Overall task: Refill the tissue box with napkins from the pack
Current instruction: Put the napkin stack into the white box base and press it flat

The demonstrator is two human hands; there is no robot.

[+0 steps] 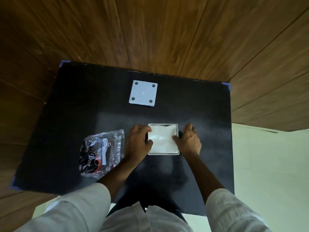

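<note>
A square white tissue box point(163, 154) stands open-side up on the black table, with white napkins point(163, 138) filling it. My left hand point(138, 141) grips the box's left side, thumb pressing on the napkins. My right hand point(189, 139) holds the right side, thumb on the napkins too. The box's white base plate point(143, 93), with a dark pad at each corner, lies flat farther back. A crumpled clear plastic pack point(102, 152) with dark printing lies left of my left hand; I cannot tell whether napkins are inside it.
The black table point(75, 106) has blue tape at its corners. A wood-panelled wall rises behind and to the left. Pale floor shows on the right. My light sleeves and clothing fill the bottom of the view.
</note>
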